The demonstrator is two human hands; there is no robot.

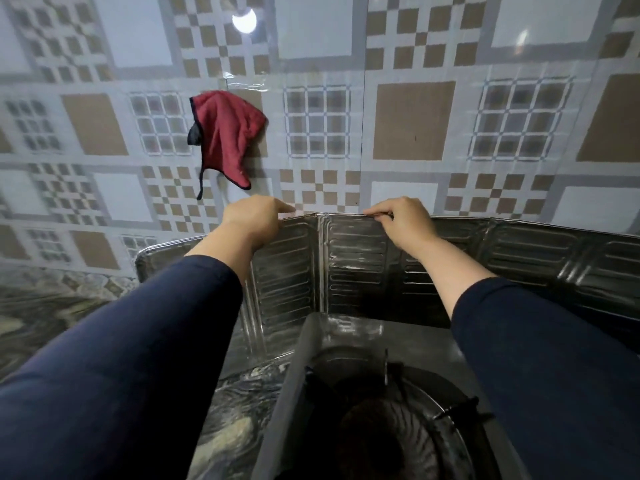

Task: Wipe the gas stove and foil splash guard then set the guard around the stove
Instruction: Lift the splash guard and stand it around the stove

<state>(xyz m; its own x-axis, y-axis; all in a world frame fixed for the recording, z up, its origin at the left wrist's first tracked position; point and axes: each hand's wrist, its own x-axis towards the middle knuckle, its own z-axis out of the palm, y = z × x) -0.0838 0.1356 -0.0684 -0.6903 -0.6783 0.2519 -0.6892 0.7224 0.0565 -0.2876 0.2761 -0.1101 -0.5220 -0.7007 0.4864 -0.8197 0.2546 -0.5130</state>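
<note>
The foil splash guard (356, 268) stands upright behind the gas stove (349, 379), its ribbed silver panels running from the left to the far right along the tiled wall. My left hand (254, 216) pinches the guard's top edge left of its centre fold. My right hand (403, 218) pinches the same edge just right of that fold. The stove's dark burner and pan support (391, 438) lie below, between my dark blue sleeves.
A red cloth (227, 133) hangs on the patterned tiled wall (408, 123) above my left hand. A marbled dark countertop (45, 306) extends to the left of the stove. A lamp's reflection shines high on the wall.
</note>
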